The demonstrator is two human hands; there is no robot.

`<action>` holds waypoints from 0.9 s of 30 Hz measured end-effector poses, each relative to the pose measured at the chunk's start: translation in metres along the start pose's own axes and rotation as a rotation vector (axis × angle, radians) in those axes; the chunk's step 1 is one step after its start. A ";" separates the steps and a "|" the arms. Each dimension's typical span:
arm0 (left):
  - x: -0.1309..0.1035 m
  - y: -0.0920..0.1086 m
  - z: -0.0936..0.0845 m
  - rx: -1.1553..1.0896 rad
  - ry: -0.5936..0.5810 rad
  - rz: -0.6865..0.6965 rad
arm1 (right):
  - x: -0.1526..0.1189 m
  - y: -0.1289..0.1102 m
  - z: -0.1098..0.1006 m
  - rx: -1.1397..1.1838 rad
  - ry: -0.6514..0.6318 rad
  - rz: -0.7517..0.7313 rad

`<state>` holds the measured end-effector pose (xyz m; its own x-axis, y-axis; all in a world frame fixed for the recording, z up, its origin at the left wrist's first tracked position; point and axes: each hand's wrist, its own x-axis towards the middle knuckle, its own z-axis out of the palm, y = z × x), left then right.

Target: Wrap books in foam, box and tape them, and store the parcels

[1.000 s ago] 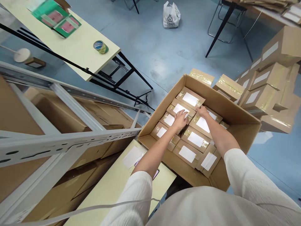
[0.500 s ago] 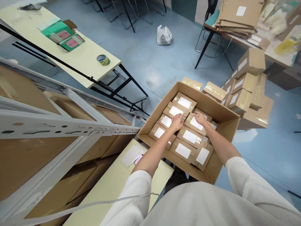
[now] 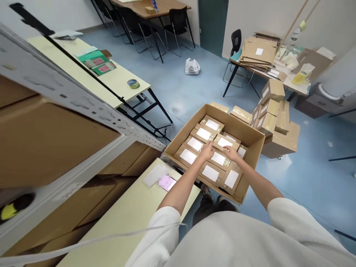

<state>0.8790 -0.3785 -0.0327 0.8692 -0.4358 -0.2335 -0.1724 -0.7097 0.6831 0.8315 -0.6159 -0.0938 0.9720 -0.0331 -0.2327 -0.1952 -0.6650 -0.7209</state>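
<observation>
A large open cardboard carton (image 3: 251, 148) holds several small taped cardboard boxes with white labels, set side by side. One small cardboard box (image 3: 224, 142) sits slightly higher than those around it, between my two hands. My left hand (image 3: 207, 151) is closed at its left near corner, fingers curled against the side. My right hand (image 3: 231, 153) pinches its near edge towards the right. The undersides of the fingers are hidden. Below my hands lie a labelled box (image 3: 210, 173) and, to its right, an upright-turned box (image 3: 231, 178).
Stacked boxes (image 3: 280, 137) stand on the floor beyond the carton's right side. A metal shelf (image 3: 111, 129) with cartons rises at left, above a pale table (image 3: 125, 207) with a phone (image 3: 167, 182). A tape roll (image 3: 133, 83) lies on another table; a white bag (image 3: 192, 66) is on the floor.
The view has tilted up, showing more of the room. My right hand has moved from the small box's far right side to its near edge; my left hand has slid nearer too.
</observation>
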 end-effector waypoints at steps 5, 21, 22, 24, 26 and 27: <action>-0.054 0.011 0.021 -0.012 0.085 -0.030 | -0.041 -0.002 0.004 0.059 -0.030 -0.088; -0.288 0.003 0.030 -0.107 0.399 -0.261 | -0.160 -0.118 0.043 0.023 -0.282 -0.431; -0.304 -0.002 0.028 -0.114 0.411 -0.284 | -0.167 -0.128 0.052 0.029 -0.307 -0.453; -0.337 -0.011 0.024 -0.127 0.433 -0.324 | -0.180 -0.148 0.074 0.030 -0.360 -0.482; -0.371 -0.023 0.019 -0.138 0.456 -0.360 | -0.194 -0.168 0.098 0.014 -0.403 -0.503; -0.388 -0.030 0.016 -0.144 0.470 -0.379 | -0.201 -0.178 0.110 0.004 -0.419 -0.517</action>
<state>0.5393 -0.1971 0.0266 0.9745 0.1457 -0.1704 0.2239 -0.6712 0.7067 0.6562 -0.4084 0.0093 0.8077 0.5827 -0.0900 0.2811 -0.5146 -0.8100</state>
